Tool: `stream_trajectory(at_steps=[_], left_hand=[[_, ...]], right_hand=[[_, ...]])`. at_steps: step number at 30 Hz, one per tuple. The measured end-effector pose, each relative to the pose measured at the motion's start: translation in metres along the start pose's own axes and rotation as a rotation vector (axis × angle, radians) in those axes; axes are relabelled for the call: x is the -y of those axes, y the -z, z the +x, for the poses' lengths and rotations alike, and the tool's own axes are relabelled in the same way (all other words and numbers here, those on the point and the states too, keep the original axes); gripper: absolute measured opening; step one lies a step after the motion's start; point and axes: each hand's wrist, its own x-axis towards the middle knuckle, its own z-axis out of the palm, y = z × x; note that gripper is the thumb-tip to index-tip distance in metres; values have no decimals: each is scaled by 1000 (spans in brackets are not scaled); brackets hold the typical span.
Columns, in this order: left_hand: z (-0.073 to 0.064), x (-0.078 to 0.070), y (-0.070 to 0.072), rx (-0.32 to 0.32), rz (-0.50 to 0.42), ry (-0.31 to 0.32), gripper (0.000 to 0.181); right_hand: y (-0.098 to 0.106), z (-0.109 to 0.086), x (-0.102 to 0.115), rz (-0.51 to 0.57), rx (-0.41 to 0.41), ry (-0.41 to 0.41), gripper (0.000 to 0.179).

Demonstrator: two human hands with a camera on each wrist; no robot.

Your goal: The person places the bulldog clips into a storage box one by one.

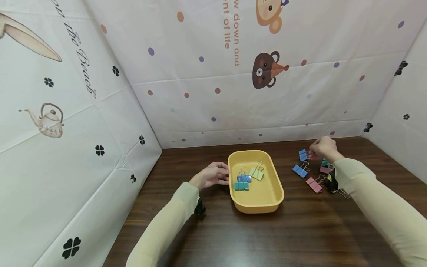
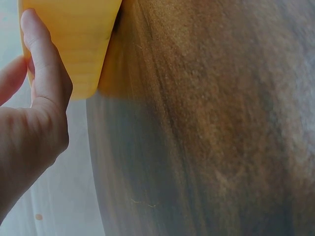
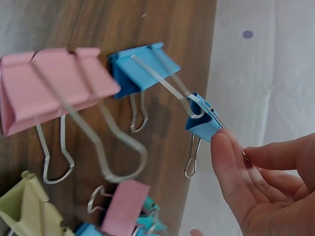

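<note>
Binder clips (image 1: 314, 184) are lying loose on the right of the table (image 1: 260, 237) and inside a yellow tray (image 1: 257, 205) near its middle. The left hand (image 1: 213, 174) is resting extended fingers against the tray's left wall, holding no clip; pushing from one side only could shift the tray. Inside, a teal clip (image 1: 241, 186), a small blue clip (image 1: 247, 178) and a pale green clip (image 1: 256, 173) are sitting close together, so their handles could tangle.

Among the loose ones, a large pink clip (image 3: 54, 88) is lying nearer than a loose blue clip (image 3: 142, 69). Farther off, the right hand (image 1: 321, 147) is pinching a held blue clip (image 3: 203, 123) by one wire handle, thumb and finger nearly closed. Whether that clip is touching the table, I cannot tell.

Two hazards are presenting themselves: the handle may be pivoting freely, letting the clip swing or slip; and the loose blue clip's handle is crossing close by in the wrist view, possibly snagging it. A patterned sheet (image 1: 186, 111) is hanging behind.
</note>
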Motion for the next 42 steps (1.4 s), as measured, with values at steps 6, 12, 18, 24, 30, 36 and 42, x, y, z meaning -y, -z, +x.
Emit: stream_trajectory(at_steps=[6, 12, 18, 24, 30, 36, 42], left_hand=[[1, 0, 0, 7, -3, -11, 26], [1, 0, 1, 7, -3, -1, 33], [1, 0, 1, 12, -1, -5, 35], [0, 0, 1, 10, -2, -4, 35], [0, 2, 1, 3, -10, 2, 32], [1, 2, 2, 2, -13, 2, 32], [2, 1, 2, 10, -9, 3, 36]], right_hand=[[-3, 0, 19, 53, 10, 19, 31], [-10, -2, 41, 99, 70, 34, 29], [-20, -3, 60, 80, 91, 65, 27], [-31, -10, 81, 119, 142, 83, 27], [-43, -15, 96, 126, 172, 90, 27], [-55, -18, 103, 114, 204, 123, 26], [-67, -22, 108, 69, 247, 156, 22]])
